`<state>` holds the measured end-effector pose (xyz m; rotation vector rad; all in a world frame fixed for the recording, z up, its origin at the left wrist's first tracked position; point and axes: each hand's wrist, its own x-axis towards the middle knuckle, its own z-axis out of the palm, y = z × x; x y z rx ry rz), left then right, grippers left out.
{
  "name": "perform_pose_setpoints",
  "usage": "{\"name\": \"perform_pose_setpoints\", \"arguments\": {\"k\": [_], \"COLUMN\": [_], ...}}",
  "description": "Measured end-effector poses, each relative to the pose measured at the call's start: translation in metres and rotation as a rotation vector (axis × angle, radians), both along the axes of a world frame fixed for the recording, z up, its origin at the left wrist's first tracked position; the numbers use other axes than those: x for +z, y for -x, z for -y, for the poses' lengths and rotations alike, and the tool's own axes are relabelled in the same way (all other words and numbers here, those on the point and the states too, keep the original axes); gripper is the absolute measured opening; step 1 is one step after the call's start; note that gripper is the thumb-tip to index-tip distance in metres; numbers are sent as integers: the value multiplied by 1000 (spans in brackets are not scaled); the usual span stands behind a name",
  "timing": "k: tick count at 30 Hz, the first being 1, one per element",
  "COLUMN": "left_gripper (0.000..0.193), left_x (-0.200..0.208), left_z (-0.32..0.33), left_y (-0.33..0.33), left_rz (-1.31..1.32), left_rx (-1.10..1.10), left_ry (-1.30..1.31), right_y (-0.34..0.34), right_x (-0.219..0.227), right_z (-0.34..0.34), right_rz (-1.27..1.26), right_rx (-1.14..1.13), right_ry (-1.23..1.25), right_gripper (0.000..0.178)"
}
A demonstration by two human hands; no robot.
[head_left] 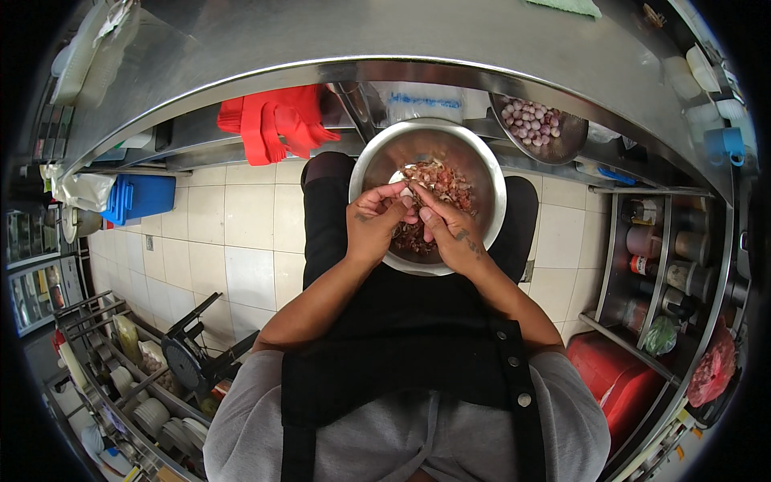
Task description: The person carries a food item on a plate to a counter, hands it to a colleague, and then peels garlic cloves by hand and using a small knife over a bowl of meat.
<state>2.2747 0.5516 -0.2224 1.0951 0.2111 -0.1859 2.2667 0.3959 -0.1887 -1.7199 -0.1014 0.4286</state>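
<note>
A wide steel bowl (491, 173) rests between my knees, and both hands are over its near half. In it lies a heap of reddish-brown shallots and papery skins (443, 183); the single pieces are hard to tell apart. My left hand (372, 226) is closed, its thumb and fingertips pinching a small pale shallot (407, 195). My right hand (456, 234) meets it there, with the index finger and thumb pressed against the same shallot. Fingers partly hide the shallot. Whether a small blade is among the fingers cannot be made out.
Ahead runs a steel counter (385, 36). On the shelf under it are a metal bowl (569, 140) of peeled shallots (530, 122) and red plastic bags (277, 120). A blue bin (152, 197) stands left, a jar rack (666, 257) and red container (614, 377) right.
</note>
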Motion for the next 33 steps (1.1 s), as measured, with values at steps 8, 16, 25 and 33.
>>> {"name": "perform_pose_setpoints", "arguments": {"k": [8,16,25,33], "left_gripper": [25,25,19,18], "left_x": [3,8,7,2], "left_z": [2,5,1,0], "left_y": [1,-2,-1,-3], "left_rz": [29,28,20,-5], "left_rx": [11,42,16,-5], "left_ry": [-5,-3,36,139], "right_y": [-1,-4,0,-2], "right_x": [0,5,0,4], "right_z": [1,6,0,5], "right_rz": [-94,-464,-157,-312], "right_rx": [-8,-179,12,-8], "right_ry": [-67,-263,-198,-207], "right_gripper": [40,43,45,45]}}
